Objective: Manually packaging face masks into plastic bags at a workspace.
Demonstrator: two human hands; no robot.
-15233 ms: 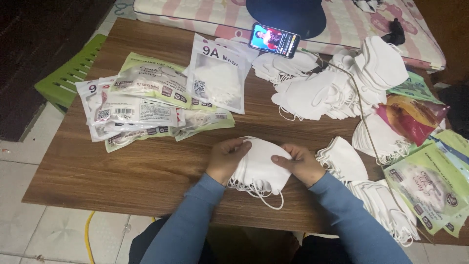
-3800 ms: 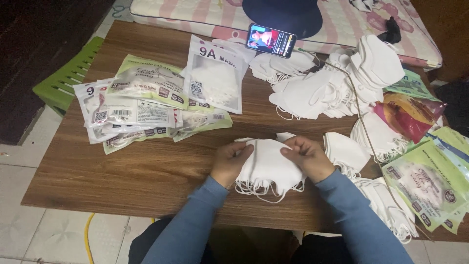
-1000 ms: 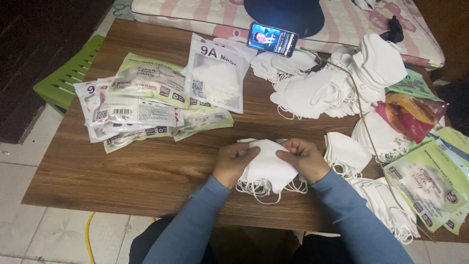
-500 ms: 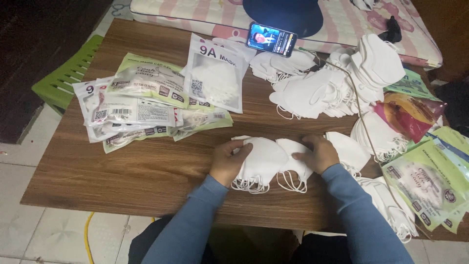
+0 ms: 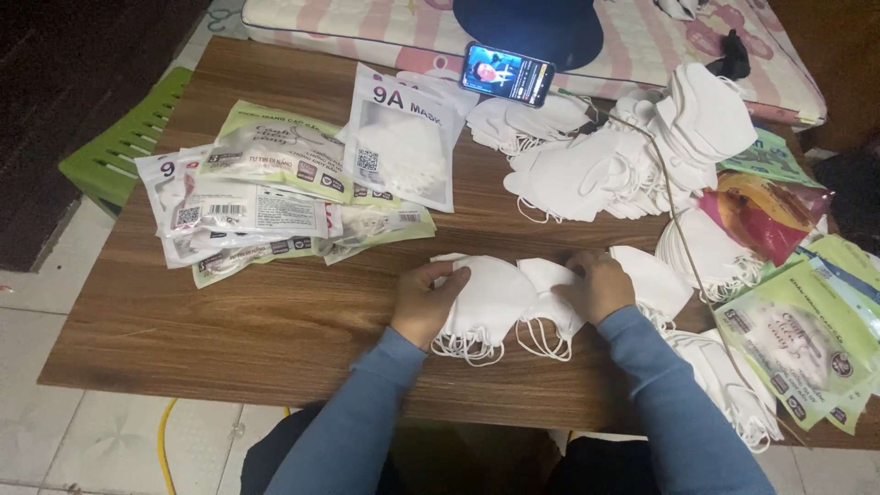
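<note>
My left hand [image 5: 423,301] grips the left edge of a small stack of white folded face masks [image 5: 490,298] lying on the wooden table [image 5: 275,321]. Their ear loops hang toward the table's near edge. My right hand [image 5: 600,284] rests on a second part of that stack [image 5: 550,298], which is slid a little to the right. Both arms are in blue sleeves. Just right of my right hand lies another white mask pile [image 5: 655,284].
Sealed mask packets [image 5: 266,197] lie at the left, with a white pouch [image 5: 403,151] behind them. A heap of loose masks [image 5: 623,156] and a phone [image 5: 506,73] sit at the back. Green packets [image 5: 802,335] and more masks [image 5: 729,385] crowd the right. A green stool [image 5: 119,147] stands left.
The single stack held up between both hands has been laid down and split. My right hand drew part of it to the right.
</note>
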